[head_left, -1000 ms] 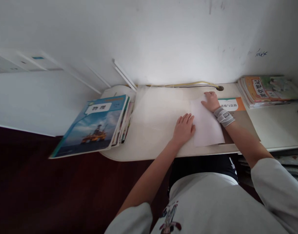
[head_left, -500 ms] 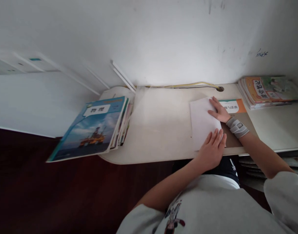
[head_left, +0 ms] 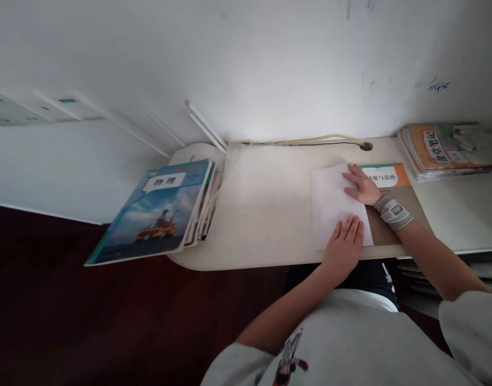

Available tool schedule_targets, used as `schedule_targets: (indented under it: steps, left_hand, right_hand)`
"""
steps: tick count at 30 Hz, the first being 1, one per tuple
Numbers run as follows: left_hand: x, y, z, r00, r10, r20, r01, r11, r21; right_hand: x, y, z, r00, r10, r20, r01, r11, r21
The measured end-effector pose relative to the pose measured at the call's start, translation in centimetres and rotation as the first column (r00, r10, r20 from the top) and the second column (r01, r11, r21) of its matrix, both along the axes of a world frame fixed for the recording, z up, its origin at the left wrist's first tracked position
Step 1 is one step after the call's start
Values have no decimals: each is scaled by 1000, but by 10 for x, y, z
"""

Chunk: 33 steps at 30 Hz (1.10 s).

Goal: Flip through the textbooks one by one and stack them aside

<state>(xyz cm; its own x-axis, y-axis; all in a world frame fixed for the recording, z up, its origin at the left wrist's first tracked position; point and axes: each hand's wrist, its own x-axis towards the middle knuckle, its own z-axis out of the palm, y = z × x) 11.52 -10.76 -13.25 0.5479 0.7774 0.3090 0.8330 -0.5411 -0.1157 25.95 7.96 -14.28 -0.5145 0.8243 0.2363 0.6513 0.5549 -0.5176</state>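
Observation:
A white sheet lies at the left side of a brown and orange textbook on the desk, its right edge against or over the cover. My left hand lies on the sheet's lower part with fingers stretched out, near the desk's front edge. Higher up, my right hand, with a grey wrist wrap, rests with fingers spread across the sheet's upper right edge and the book. Neither hand grasps anything.
A pile of books topped by a blue physics textbook overhangs the left end of the white desk. Orange booklets are stacked at the back right. A yellow cable runs along the wall to a hole.
My left hand has slid slightly left and down over the sheet. My right hand has stayed nearly in place. The view has shifted a little.

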Motion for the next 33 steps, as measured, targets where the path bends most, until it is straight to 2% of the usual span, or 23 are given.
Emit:
schedule_targets:
  steps: [6,13,18,21,23,27,33]
  left_hand:
    - [-6,0,2,1000,15,11,-15,999,-33]
    - [-9,-3,-1,1000,30,-2,-30,996,-90]
    - [-3,-5,8,999,53,12,-52,996,-78]
    - [7,-2,13,999,17,35,-16,999,-47]
    - [11,1,15,999,-15,35,17,999,-36]
    - [6,6,16,998,-58,1,58,998,-36]
    - [4,2,11,1000,-16,4,17,999,-29]
  right_hand:
    - [-3,-2,1,999,4,34,-5,1000,20]
    - [-4,-6,7,990,114,78,-116,993,18]
    - [-5,-4,4,1000,-20,13,20,1000,-3]
    - [-6,-3,1,991,-131,14,131,991,-2]
    - [-6,-2,0,988,-152,38,152,988,-2]
    - [-7,-1,0,991,-75,109,73,997,21]
    - [-7,-3,1,985,54,163,-62,997,40]
